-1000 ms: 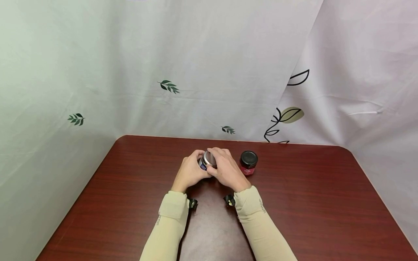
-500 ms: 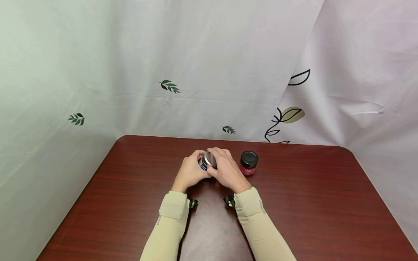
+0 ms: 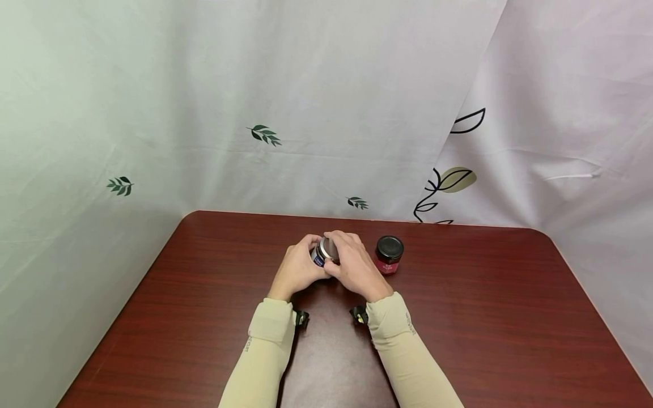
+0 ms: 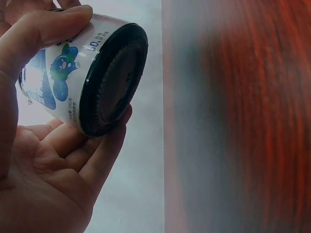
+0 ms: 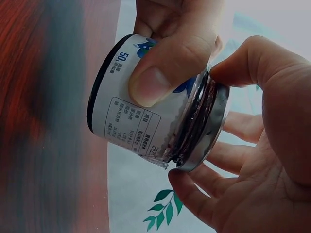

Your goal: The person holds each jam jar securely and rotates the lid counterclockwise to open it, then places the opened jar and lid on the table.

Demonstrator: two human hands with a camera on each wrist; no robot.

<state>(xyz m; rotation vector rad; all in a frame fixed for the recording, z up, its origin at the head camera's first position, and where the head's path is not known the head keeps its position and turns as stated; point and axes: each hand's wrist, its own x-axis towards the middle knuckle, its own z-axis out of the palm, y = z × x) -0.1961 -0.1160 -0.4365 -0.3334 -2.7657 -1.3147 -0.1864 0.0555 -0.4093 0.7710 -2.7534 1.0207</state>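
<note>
A glass jar [image 3: 318, 258] with a white label showing blueberries is held tilted above the table. My left hand [image 3: 297, 271] grips its body, thumb pressed across the label [image 5: 138, 116] in the right wrist view. Its dark base [image 4: 116, 82] faces the left wrist camera. With curled fingertips, my right hand [image 3: 354, 266] grips the silver lid [image 5: 210, 133] around its rim. A dark band of contents shows through the glass just below the lid. To the right of my right hand stands a second jar [image 3: 389, 249], upright, with a black lid and red label.
The reddish-brown wooden table [image 3: 484, 306] has rounded far corners. White cloth [image 3: 316, 102] with leaf prints hangs behind its far edge and along both sides. A small black device [image 3: 301, 318] is strapped at the left wrist, another device [image 3: 359, 315] at the right.
</note>
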